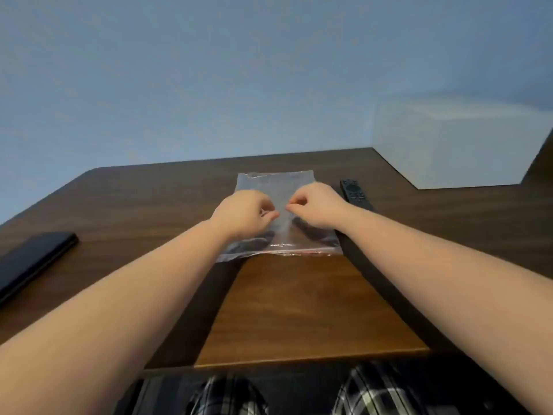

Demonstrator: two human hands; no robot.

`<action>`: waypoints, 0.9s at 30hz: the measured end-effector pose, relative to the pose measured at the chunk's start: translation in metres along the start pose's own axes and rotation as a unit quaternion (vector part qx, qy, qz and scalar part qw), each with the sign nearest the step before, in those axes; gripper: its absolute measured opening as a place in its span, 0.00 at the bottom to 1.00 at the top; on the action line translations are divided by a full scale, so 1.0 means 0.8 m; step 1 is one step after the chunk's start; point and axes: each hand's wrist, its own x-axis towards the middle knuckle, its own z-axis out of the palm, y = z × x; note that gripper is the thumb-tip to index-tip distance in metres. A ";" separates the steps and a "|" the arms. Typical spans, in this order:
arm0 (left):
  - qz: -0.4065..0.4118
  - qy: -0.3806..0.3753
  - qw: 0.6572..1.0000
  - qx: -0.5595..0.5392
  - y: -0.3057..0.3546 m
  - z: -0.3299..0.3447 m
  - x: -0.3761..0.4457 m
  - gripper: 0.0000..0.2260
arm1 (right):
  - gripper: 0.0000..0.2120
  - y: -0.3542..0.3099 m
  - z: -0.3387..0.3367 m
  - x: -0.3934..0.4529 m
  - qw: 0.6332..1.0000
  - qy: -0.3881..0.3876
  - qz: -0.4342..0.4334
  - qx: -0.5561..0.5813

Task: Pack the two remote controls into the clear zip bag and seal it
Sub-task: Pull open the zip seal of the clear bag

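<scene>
The clear zip bag [275, 184] lies flat on the brown table [299, 310], its red-lined zip strip along the near edge. My left hand [245, 214] and my right hand [317, 208] are close together over the bag's middle, each pinching the plastic between thumb and fingertips. One black remote control [354, 193] lies on the table just right of the bag, beyond my right wrist. A long flat black object [33, 259], possibly the other remote, lies at the far left. Dark patches show through the bag under my hands; I cannot tell whether they are shadow or contents.
A white box [454, 142] stands at the back right against the blue wall. The table's near edge runs just above my lap in plaid trousers [374, 393]. My forearms cross the table on both sides of a bare middle strip.
</scene>
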 end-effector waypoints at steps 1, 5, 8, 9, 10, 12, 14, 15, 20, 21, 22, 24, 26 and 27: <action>-0.001 -0.020 1.000 -0.001 0.003 -0.001 -0.008 0.15 | 0.13 -0.001 0.001 -0.007 1.000 -0.012 0.002 0.002; 0.042 -0.084 0.995 -0.017 0.020 -0.003 -0.038 0.24 | 0.12 -0.008 0.006 -0.036 1.000 -0.019 -0.002 0.002; 0.087 -0.108 0.990 -0.018 0.026 -0.006 -0.045 0.20 | 0.12 -0.008 0.001 -0.046 1.000 0.000 0.008 0.015; 0.103 -0.107 0.989 0.005 0.027 -0.004 -0.048 0.15 | 0.12 -0.007 0.001 -0.050 1.000 -0.002 0.013 0.020; 0.117 -0.097 0.988 0.031 0.027 -0.002 -0.050 0.11 | 0.12 -0.007 0.002 -0.053 1.000 -0.004 0.015 0.024; 0.129 -0.061 0.988 0.058 0.026 0.003 -0.049 0.08 | 0.11 -0.009 0.000 -0.056 0.999 0.001 0.016 0.038; 0.108 -0.025 0.992 0.057 0.027 0.007 -0.049 0.08 | 0.11 -0.012 -0.001 -0.059 0.998 0.010 0.019 0.051; 0.088 -0.016 0.995 0.051 0.026 0.009 -0.048 0.07 | 0.11 -0.013 -0.001 -0.061 0.998 0.013 0.021 0.055; -0.030 0.053 0.996 -0.059 0.020 0.017 -0.043 0.07 | 0.10 -0.018 0.005 -0.060 0.993 0.074 0.048 0.082; -0.057 0.069 0.992 -0.092 0.019 0.017 -0.041 0.07 | 0.13 -0.018 0.005 -0.060 0.989 0.082 0.071 0.102; -0.082 0.077 0.985 -0.128 0.019 0.015 -0.041 0.07 | 0.15 -0.017 0.005 -0.060 0.984 0.075 0.097 0.128; -0.100 0.079 0.973 -0.193 0.021 0.012 -0.039 0.06 | 0.17 -0.019 0.007 -0.063 0.970 0.023 0.146 0.193; -0.093 0.072 0.965 -0.234 0.024 0.011 -0.041 0.06 | 0.16 -0.021 0.013 -0.066 0.949 -0.024 0.169 0.264; -0.090 0.069 0.962 -0.249 0.026 0.011 -0.042 0.06 | 0.16 -0.021 0.016 -0.066 0.938 -0.030 0.171 0.299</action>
